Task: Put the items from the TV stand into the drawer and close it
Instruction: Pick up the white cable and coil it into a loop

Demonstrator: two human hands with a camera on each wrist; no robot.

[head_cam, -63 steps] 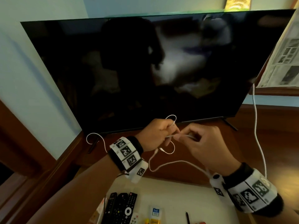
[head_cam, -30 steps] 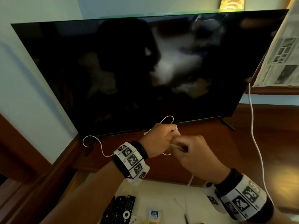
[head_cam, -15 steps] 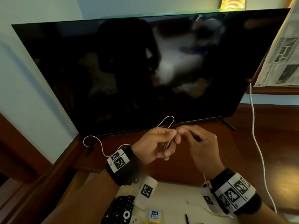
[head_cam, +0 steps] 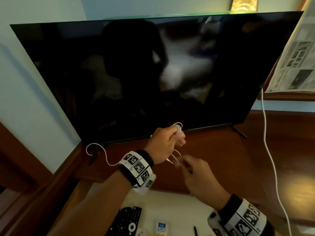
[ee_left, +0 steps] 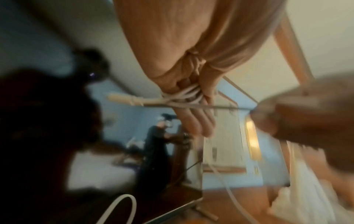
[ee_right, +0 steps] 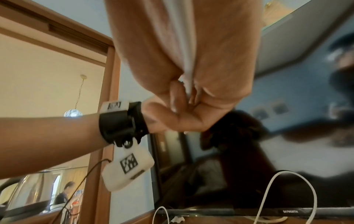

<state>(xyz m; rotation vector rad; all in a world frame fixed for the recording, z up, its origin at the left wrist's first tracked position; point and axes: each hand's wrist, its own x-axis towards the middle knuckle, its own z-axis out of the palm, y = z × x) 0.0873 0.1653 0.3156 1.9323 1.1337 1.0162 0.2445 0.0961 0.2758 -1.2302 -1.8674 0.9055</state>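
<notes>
A thin white cable [head_cam: 178, 128] is wound in loops round the fingers of my left hand [head_cam: 176, 136], which is held above the brown TV stand [head_cam: 213, 150] in front of the TV. The left wrist view shows the loops [ee_left: 184, 95] across those fingers and a connector [ee_left: 124, 98] sticking out. Just below, my right hand [head_cam: 178, 163] pinches the cable's free strand [ee_right: 188, 72]. The rest of the cable [head_cam: 98, 149] trails left over the stand. The open drawer [head_cam: 179, 206] below holds dark remotes [head_cam: 127, 222].
The big dark TV [head_cam: 153, 74] stands right behind my hands. A thicker white cord [head_cam: 267, 150] hangs down at the right across the stand. A newspaper [head_cam: 296, 57] lies on a shelf at upper right. The drawer also holds a small white box [head_cam: 161, 226] and a pen [head_cam: 196, 231].
My right hand has dropped from level with the left hand's fingertips to below it, carrying the strand round. The left wrist has turned back over, and the cable sits looped on its fingers.
</notes>
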